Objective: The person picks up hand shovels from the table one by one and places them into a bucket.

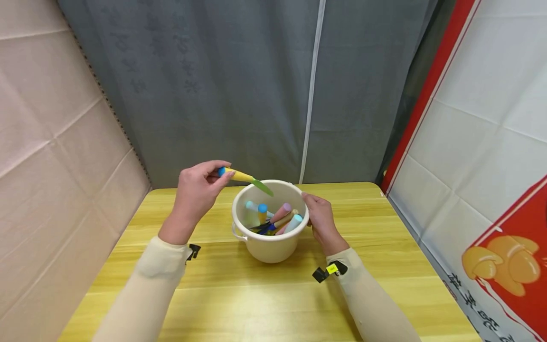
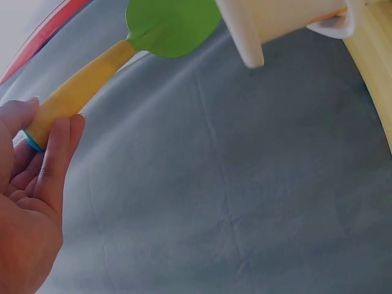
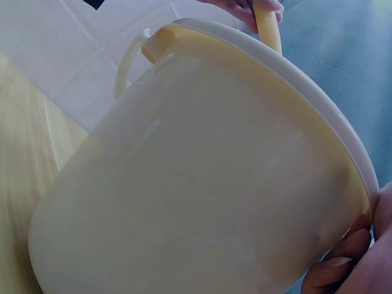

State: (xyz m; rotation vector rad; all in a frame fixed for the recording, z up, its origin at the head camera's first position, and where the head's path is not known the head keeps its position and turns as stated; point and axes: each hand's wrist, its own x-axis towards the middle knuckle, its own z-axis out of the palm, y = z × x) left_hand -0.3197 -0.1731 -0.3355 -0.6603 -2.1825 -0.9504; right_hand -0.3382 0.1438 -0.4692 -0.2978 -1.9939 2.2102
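Note:
Above the bucket's left rim, my left hand (image 1: 198,192) pinches the yellow handle of a small garden trowel (image 1: 243,176) near its blue end. The green blade (image 2: 174,24) looks broad and rounded in the left wrist view and points down toward the bucket's mouth. A cream plastic bucket (image 1: 269,249) is on the table, and my right hand (image 1: 321,216) grips its right rim, with fingers curled under the edge in the right wrist view. Inside lie several tool handles, among them a pink handle (image 1: 281,212), a light blue one (image 1: 294,223) and a yellow one with a blue end (image 1: 262,213). Their lower parts are hidden.
The bucket stands toward the back of a wood-grain table (image 1: 256,304). A grey curtain (image 1: 231,95) hangs behind it. Pale cloth walls close in the left (image 1: 64,166) and the right (image 1: 461,152), the right one with red printing.

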